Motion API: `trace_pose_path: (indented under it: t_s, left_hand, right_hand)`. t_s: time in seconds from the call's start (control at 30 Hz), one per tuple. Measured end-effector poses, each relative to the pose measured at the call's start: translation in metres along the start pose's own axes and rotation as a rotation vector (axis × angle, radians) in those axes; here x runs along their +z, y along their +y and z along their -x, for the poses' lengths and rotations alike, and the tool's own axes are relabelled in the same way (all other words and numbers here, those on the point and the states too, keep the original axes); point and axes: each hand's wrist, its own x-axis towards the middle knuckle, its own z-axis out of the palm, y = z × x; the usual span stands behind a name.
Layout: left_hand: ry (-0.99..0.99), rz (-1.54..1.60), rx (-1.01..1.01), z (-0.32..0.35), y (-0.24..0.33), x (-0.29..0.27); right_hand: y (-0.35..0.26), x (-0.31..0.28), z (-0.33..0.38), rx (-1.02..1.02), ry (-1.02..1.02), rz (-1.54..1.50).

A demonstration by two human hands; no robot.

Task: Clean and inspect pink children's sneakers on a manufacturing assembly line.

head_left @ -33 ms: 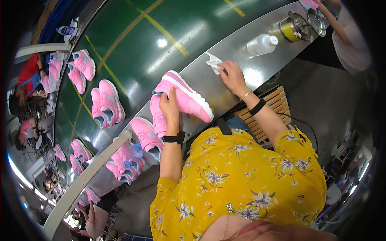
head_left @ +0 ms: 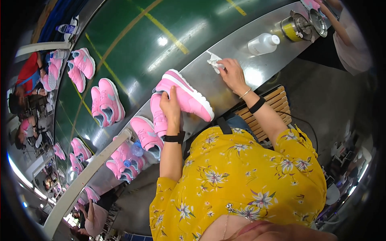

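Note:
My left hand (head_left: 171, 106) grips a pink sneaker (head_left: 187, 96) with a white sole, its thumb lying across the upper. The shoe is tipped on its side, sole edge facing away, above the metal ledge (head_left: 229, 94). Under and beside that hand stands another pink sneaker (head_left: 159, 114), partly covered by it. Farther right, my right hand (head_left: 232, 74) pinches a crumpled white cloth or tissue (head_left: 216, 62) close to the ledge. A third pink sneaker (head_left: 145, 132) with a pale blue lining sits left of my left wrist.
Pairs of pink sneakers (head_left: 110, 100) rest on the green belt (head_left: 136, 52). A white bottle (head_left: 261, 45) and a metal pot with a yellow band (head_left: 291, 30) stand right. A pale rail (head_left: 92, 168) crosses at left, near a clear bottle (head_left: 137, 149). A co-worker's arm (head_left: 331, 18) shows far right.

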Motion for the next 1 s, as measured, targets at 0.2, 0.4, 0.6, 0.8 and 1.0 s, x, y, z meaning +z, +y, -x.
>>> trace_pose_path:
  t_s: [0.2,0.4,0.6,0.8,1.0]
  left_hand:
    - [0.022,-0.042,-0.067,0.001,0.002,0.006]
    - [0.030,-0.022,-0.066,0.002,0.008,0.007]
    - [0.006,-0.069,-0.089,0.000,0.002,0.007]
    - [0.019,-0.021,-0.044,-0.002,0.002,0.013]
    - [0.001,-0.109,-0.092,-0.003,0.012,0.020]
  right_hand:
    - [0.008,0.035,-0.018,-0.183,0.029,0.168]
    - [0.009,0.040,-0.022,-0.189,0.066,0.111]
    - [-0.051,0.007,0.018,-0.030,-0.154,-0.198]
    - [-0.081,-0.018,0.050,-0.049,-0.215,-0.206]
    - [-0.085,0.012,0.038,-0.098,-0.151,-0.130]
